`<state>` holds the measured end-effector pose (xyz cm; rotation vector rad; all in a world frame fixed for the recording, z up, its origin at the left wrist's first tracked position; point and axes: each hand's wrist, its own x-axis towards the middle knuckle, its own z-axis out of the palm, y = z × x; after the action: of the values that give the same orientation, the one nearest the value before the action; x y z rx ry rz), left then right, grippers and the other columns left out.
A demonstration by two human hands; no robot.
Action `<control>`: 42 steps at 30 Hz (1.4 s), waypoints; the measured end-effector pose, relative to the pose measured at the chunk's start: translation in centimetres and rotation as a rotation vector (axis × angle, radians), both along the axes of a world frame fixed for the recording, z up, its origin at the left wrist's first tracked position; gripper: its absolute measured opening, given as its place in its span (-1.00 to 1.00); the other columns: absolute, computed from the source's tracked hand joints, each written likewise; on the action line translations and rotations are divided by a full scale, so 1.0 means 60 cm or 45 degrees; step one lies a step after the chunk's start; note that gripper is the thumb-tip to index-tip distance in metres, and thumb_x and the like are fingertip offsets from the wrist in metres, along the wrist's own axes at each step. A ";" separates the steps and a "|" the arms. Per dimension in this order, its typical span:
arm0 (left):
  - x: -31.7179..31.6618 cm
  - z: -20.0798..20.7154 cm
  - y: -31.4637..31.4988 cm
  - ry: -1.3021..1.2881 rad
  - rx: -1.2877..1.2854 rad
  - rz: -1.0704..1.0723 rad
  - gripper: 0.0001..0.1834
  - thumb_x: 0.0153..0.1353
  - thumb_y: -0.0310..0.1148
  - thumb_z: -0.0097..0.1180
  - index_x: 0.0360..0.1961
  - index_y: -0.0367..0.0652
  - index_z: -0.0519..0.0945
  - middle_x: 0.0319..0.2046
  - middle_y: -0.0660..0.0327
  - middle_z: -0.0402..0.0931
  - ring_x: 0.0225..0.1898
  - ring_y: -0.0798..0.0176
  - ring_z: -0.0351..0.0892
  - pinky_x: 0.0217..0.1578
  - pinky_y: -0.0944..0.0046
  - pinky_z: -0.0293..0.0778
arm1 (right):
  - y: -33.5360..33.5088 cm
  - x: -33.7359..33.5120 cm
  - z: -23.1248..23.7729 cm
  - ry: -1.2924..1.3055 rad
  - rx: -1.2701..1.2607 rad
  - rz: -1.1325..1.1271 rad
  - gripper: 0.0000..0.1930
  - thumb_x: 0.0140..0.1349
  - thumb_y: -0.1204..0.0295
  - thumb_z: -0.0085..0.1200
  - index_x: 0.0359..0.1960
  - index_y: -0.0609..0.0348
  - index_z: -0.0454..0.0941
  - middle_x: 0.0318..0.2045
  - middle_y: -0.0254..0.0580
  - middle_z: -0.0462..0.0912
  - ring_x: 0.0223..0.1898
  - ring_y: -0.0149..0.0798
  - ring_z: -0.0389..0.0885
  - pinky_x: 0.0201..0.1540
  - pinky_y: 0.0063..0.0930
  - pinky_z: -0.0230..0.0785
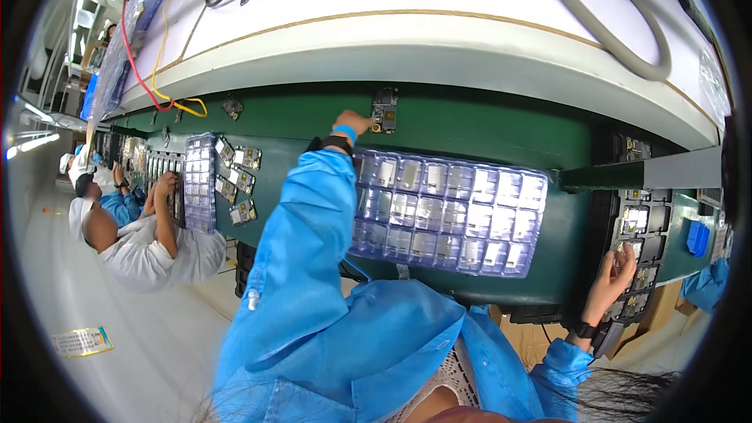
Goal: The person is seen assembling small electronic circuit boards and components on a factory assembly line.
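Note:
My left hand reaches to the far side of the green bench, its fingers closed at the left edge of a small circuit board with metal shields. At the right, my right hand is over a black tray of circuit boards. Its thumb and fingers are pinched together around something small and shiny, too unclear to name. Between my arms lies a clear plastic tray with rows of compartments, several holding flat silvery pieces. Both wrists wear dark bands.
Several loose circuit boards lie left of my left arm, beside another clear tray. A white shelf overhangs the bench's back, with cables on it. A grey bar juts in at right. Co-workers sit at the left.

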<state>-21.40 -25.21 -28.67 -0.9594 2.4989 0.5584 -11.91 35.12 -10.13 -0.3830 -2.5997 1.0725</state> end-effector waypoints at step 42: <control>0.334 0.441 0.259 1.122 1.784 0.341 -0.48 0.03 -0.73 -0.04 0.05 -0.28 0.19 -0.12 0.12 0.42 -0.09 0.31 0.43 -0.06 0.35 0.39 | -0.397 -0.014 0.150 -0.071 -0.761 0.874 -0.91 0.07 0.61 0.04 -0.35 0.26 0.48 -0.49 -0.37 0.53 -0.45 -0.53 0.45 -0.35 -0.72 0.28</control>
<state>-1.38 -9.68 -2.22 -0.4221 1.6356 2.7075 -12.76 11.29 -1.12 0.4109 -2.4472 2.0893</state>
